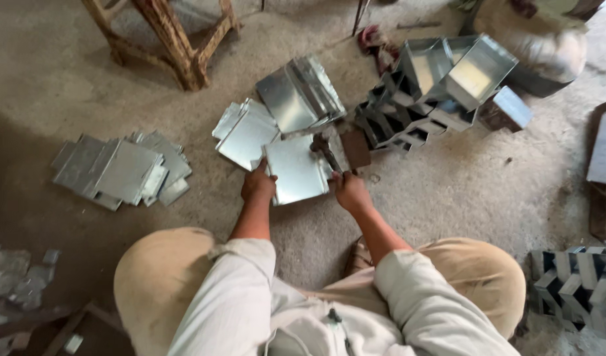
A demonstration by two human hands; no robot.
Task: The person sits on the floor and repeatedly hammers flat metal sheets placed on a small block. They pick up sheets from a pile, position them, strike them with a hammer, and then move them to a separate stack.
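Observation:
I squat on a sandy floor. My left hand [258, 182] grips the left edge of a flat, shiny metal sheet [296, 168] lying on the ground. My right hand [349, 190] is closed around the handle of a dark hammer [324, 149], whose head rests over the sheet's right edge next to a brown block [355, 148]. Behind the sheet lie more cut sheets [245, 134] and a bent stack [300, 95].
A pile of flat sheets [118, 170] lies at left. Stacked folded metal trays [441, 79] stand at the back right, with more [576, 277] at the lower right. A wooden stool's legs [177, 39] stand at the back. Scrap pieces [16, 277] lie at lower left.

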